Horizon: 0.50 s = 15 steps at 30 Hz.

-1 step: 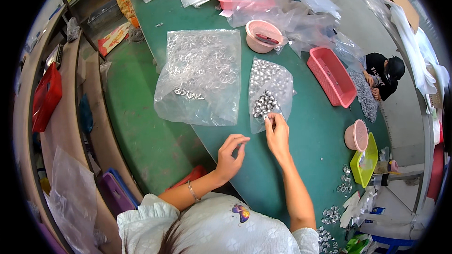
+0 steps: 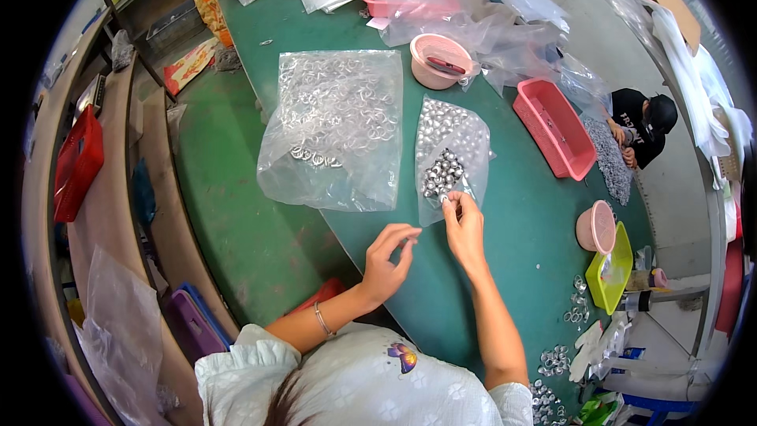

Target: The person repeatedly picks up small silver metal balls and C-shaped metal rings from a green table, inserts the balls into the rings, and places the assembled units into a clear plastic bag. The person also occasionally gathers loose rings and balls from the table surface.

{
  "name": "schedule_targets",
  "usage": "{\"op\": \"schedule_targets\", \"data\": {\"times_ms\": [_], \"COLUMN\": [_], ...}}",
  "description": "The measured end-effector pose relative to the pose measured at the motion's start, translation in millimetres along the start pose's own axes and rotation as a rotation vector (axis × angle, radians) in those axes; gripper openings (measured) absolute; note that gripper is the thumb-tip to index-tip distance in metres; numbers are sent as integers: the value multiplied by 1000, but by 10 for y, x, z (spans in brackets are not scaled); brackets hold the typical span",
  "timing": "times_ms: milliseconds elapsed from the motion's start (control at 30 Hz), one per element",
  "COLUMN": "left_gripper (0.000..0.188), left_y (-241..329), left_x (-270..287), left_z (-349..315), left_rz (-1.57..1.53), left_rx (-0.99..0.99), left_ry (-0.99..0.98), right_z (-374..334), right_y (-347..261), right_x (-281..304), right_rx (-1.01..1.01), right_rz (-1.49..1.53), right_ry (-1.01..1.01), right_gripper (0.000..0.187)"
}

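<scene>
My right hand (image 2: pixel 465 229) is at the mouth of a clear plastic bag (image 2: pixel 473 181) of small round silver metal pieces (image 2: pixel 442 173). Its thumb and forefinger pinch together on something small and pale that I cannot make out. Nearer to me, my left hand (image 2: pixel 385 268) hovers by the table edge, fingers stretched forward and thumb apart, with nothing visible in it. Left of the bag lies a larger clear plastic bag (image 2: pixel 347 181), filled with silver metal rings (image 2: pixel 339 110), several of them showing at its opening.
Beyond the bags stands a pink round basket (image 2: pixel 441 79) with a red-handled tool inside. A pink rectangular basket (image 2: pixel 552 150), a small pink tub (image 2: pixel 597 229) and a lime-green tray (image 2: pixel 607 288) line the right. Loose rings (image 2: pixel 554 361) lie near my right elbow. Across the table, a person (image 2: pixel 643 126) handles grey pieces.
</scene>
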<state>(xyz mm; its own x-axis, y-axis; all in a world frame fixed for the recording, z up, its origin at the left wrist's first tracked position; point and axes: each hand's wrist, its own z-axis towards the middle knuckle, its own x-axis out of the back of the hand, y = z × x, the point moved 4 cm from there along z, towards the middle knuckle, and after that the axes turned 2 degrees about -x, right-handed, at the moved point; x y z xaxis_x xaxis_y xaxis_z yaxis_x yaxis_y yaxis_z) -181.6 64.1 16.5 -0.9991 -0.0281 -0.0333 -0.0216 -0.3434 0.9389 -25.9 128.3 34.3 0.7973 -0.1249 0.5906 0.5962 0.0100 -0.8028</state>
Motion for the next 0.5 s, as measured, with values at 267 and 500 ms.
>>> {"op": "schedule_targets", "data": {"times_ms": [267, 500], "left_gripper": [28, 24], "left_y": [262, 196], "left_x": [-163, -262], "left_z": [362, 378], "left_rz": [17, -321], "left_rx": [-43, 134], "left_ry": [-302, -382], "right_z": [-460, -605], "right_y": [-185, -204], "right_x": [154, 263], "right_rx": [-214, -153], "right_rz": [559, 524], "right_ry": [-304, -129], "right_gripper": [20, 13]}}
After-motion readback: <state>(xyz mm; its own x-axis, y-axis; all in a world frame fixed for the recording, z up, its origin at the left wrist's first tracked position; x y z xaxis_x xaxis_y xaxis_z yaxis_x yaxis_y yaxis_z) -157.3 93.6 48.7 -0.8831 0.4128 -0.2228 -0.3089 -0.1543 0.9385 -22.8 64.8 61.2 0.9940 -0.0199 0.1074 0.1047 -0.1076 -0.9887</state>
